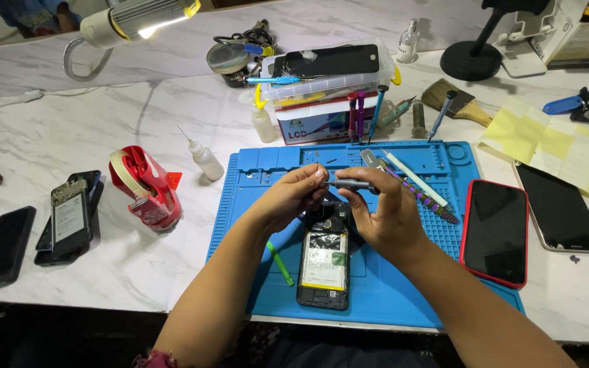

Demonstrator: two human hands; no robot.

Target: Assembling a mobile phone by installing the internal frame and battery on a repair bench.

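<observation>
An opened black phone (323,266) with its battery showing lies on the blue repair mat (383,286). Just above it, my right hand (383,218) grips a small grey screwdriver (350,184), held level. My left hand (294,194) pinches the screwdriver's tip end with fingertips. A green plastic stick (280,263) lies on the mat under my left wrist.
A red-cased phone (495,232) and a dark phone (559,206) lie right of the mat. Left are a red tape dispenser (148,187), a dismantled phone (71,217) and a black phone (5,249). Behind stand screwdrivers, small bottles, a clear parts box (325,75) and a lamp (138,19).
</observation>
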